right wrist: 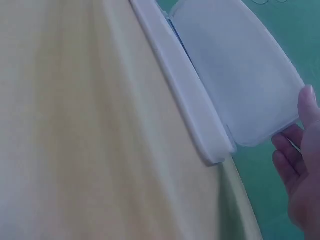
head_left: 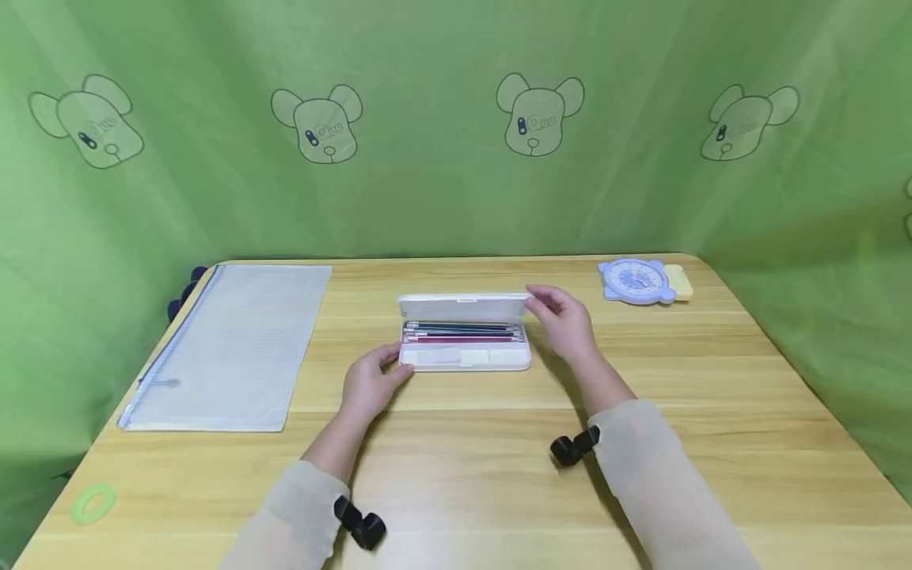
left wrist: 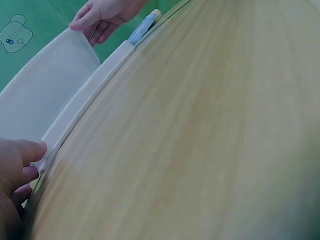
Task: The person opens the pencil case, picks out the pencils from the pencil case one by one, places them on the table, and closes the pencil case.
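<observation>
A white pencil case (head_left: 465,360) lies on the table, its lid (head_left: 463,305) raised at the back. Inside, several pencils (head_left: 463,332), dark and red, lie lengthwise behind a pale front section. My left hand (head_left: 370,381) grips the case's left end, thumb at the front corner. With thumb and fingers, my right hand (head_left: 566,323) pinches the lid's right corner. The right wrist view shows the lid (right wrist: 240,75) standing up from the base (right wrist: 185,95), with the right thumb (right wrist: 307,102) on its inner face. From both wrists the pencils are hidden.
A translucent zip pouch (head_left: 231,348) lies flat on the left of the wooden table (head_left: 456,475). A light green ring (head_left: 93,503) is near the front left edge. At the back right, a blue clock-faced toy (head_left: 636,282) sits beside a pale yellow piece (head_left: 679,283).
</observation>
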Demonstrator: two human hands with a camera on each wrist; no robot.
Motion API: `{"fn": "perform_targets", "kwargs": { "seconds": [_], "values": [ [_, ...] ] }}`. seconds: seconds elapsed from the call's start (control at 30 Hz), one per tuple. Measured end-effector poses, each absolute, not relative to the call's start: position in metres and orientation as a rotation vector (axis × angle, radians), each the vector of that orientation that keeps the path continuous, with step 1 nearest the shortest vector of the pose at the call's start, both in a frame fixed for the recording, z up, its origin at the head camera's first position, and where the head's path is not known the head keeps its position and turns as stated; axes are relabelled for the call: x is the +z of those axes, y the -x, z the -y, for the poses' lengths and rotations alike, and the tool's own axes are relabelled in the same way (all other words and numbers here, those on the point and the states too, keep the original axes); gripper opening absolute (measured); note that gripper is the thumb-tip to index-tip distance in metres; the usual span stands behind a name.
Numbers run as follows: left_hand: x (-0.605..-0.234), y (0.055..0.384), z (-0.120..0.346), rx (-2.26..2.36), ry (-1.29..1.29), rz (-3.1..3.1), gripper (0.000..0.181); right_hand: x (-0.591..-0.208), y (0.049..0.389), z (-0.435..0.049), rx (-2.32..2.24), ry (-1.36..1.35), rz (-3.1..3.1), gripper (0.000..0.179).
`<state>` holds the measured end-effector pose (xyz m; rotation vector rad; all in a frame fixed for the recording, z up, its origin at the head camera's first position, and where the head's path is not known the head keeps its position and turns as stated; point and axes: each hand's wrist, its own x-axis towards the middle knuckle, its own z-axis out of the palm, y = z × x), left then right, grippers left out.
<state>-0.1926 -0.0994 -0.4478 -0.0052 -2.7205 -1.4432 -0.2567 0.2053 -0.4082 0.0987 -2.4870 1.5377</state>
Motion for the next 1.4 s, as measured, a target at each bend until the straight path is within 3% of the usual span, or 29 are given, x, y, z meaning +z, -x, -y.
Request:
{"fn": "perform_targets", "kwargs": {
  "seconds": [0.33,0.8,1.4],
  "values": [
    [-0.448,0.189,0.097,-1.453,0.010,2.723,0.047,-0.411,0.279,-0.203,1.677,0.086,2.415,0.038],
    [-0.448,0.187,0.096,-1.484,0.001,2.716,0.047,-0.421,0.295,-0.201,1.681,0.133,2.535,0.048],
    [-0.445,0.191,0.099,-1.468,-0.016,2.702,0.048,-0.415,0.300,-0.199,1.676,0.161,2.511,0.046]
  ]
}}
